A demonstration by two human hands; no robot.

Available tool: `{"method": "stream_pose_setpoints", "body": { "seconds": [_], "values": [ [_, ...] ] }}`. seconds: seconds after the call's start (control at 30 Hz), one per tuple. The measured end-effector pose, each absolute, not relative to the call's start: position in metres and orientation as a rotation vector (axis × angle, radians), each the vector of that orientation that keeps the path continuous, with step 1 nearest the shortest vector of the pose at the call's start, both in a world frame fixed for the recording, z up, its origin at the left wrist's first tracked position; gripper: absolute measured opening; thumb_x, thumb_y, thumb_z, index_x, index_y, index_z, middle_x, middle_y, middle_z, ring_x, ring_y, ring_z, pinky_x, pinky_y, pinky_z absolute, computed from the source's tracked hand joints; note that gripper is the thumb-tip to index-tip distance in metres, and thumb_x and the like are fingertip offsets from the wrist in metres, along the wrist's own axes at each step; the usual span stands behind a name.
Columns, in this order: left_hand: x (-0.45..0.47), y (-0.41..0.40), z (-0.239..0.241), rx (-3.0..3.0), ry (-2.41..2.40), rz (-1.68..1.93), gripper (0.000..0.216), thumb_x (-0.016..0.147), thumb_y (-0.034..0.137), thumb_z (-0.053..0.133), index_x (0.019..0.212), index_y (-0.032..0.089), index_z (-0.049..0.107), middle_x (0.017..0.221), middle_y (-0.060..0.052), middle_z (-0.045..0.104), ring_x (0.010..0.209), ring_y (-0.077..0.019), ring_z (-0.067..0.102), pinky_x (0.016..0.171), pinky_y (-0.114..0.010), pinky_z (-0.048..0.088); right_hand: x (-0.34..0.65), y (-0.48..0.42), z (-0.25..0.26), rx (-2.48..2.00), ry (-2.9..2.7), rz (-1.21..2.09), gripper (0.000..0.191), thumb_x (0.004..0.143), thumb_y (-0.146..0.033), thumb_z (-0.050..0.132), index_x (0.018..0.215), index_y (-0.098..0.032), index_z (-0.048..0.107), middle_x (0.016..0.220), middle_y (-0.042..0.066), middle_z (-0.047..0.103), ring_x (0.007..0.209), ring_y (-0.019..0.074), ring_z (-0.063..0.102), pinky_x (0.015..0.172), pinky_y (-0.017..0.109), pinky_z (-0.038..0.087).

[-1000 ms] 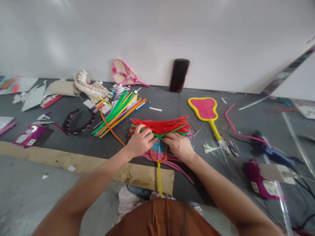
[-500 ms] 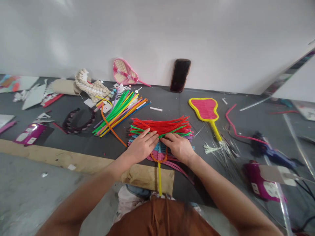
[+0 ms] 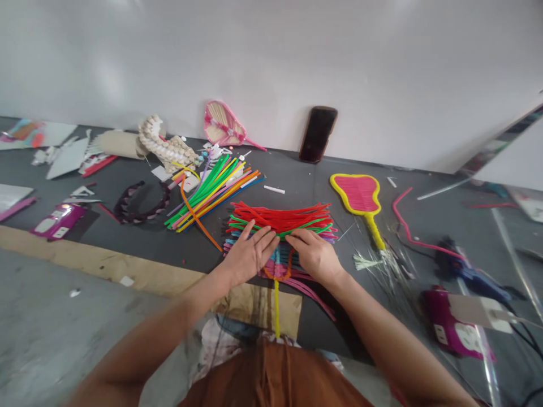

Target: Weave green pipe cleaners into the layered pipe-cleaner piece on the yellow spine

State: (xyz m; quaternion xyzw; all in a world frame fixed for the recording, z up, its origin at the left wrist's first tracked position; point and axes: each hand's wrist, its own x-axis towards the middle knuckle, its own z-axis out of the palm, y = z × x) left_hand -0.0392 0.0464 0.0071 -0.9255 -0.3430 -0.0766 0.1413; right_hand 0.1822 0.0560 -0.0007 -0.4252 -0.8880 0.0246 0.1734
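Observation:
In front of me lies a piece made of many pipe cleaners, with red pipe cleaners (image 3: 282, 217) across its far side and a yellow stem (image 3: 277, 311) pointing toward me. My left hand (image 3: 252, 251) rests flat on its left half, fingers stretched out. On the other half, my right hand (image 3: 316, 251) has its fingers curled, thumb and forefinger pinched at a green pipe cleaner (image 3: 316, 225) near the middle. An orange twisted loop (image 3: 292, 263) shows partly below my hands. The parts under my palms are hidden.
Loose coloured pipe cleaners (image 3: 212, 195) lie left of the piece. A pink-and-yellow paddle shape (image 3: 355, 193) is at the right, near a blue glue gun (image 3: 479, 277) and a purple power strip (image 3: 441, 322). A phone (image 3: 318, 134) leans on the wall.
The whole view has shifted slightly. My left hand's fingers have spread a little on the piece, and my right fingers remain at the middle of the green pipe cleaner.

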Motion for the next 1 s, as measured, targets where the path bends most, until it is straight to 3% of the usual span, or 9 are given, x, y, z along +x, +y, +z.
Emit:
{"method": "stream_pose_setpoints", "body": {
  "seconds": [0.13,0.23,0.47,0.77,0.9,1.0],
  "values": [
    [-0.035,0.047,0.011,-2.663,-1.022,-0.248,0.03,0.096,0.015,0.042,0.118,0.017,0.063,0.134,-0.009,0.062,0.131,-0.024,0.051,0.121,-0.057,0.016,0.176,0.055,0.001,-1.116,-2.463,-0.085,0.033,0.094,-0.021,0.049,0.122,-0.015,0.066,0.126,0.011,0.065,0.12,0.027,0.051,0.103,0.043,0.043],
    [-0.037,0.048,0.012,-2.693,-0.994,-0.213,0.033,0.097,0.018,0.041,0.124,0.014,0.06,0.138,-0.013,0.058,0.136,-0.0253,0.046,0.12,-0.059,0.017,0.172,0.054,-0.003,-1.113,-2.515,-0.098,0.045,0.095,-0.038,0.051,0.129,-0.01,0.061,0.138,0.012,0.058,0.136,0.0315,0.04,0.115,0.052,0.03],
    [-0.041,0.05,0.003,-2.745,-1.043,-0.149,0.037,0.099,0.017,0.036,0.129,0.013,0.057,0.138,-0.013,0.058,0.133,-0.0256,0.049,0.118,-0.064,0.019,0.178,0.054,-0.011,-1.211,-2.682,0.038,0.057,0.097,-0.047,0.045,0.138,-0.008,0.052,0.148,0.013,0.048,0.141,0.0315,0.036,0.116,0.05,0.031],
    [-0.042,0.04,0.004,-2.706,-1.092,-0.312,0.037,0.1,0.018,0.036,0.129,0.02,0.057,0.141,-0.009,0.056,0.135,-0.0222,0.047,0.119,-0.063,0.009,0.182,0.054,-0.019,-1.159,-2.683,-0.036,0.055,0.099,-0.046,0.039,0.136,-0.009,0.055,0.145,0.014,0.051,0.14,0.0312,0.039,0.113,0.051,0.034],
    [-0.072,0.047,0.021,-2.524,-1.358,-0.561,0.035,0.098,0.017,0.04,0.124,0.027,0.061,0.133,-0.005,0.062,0.132,-0.0211,0.049,0.117,-0.054,0.022,0.185,0.057,-0.023,-1.116,-2.7,-0.063,0.055,0.099,-0.044,0.037,0.136,-0.007,0.054,0.144,0.016,0.052,0.138,0.0319,0.041,0.111,0.053,0.037],
    [-0.107,0.069,0.038,-2.245,-1.95,-0.415,0.034,0.097,0.016,0.039,0.119,0.024,0.065,0.121,-0.008,0.066,0.12,-0.023,0.057,0.105,-0.044,0.04,0.184,0.058,-0.019,-1.116,-2.696,-0.029,0.051,0.099,-0.042,0.038,0.136,-0.011,0.055,0.143,0.016,0.053,0.139,0.0308,0.041,0.111,0.053,0.037]
  ]
}}
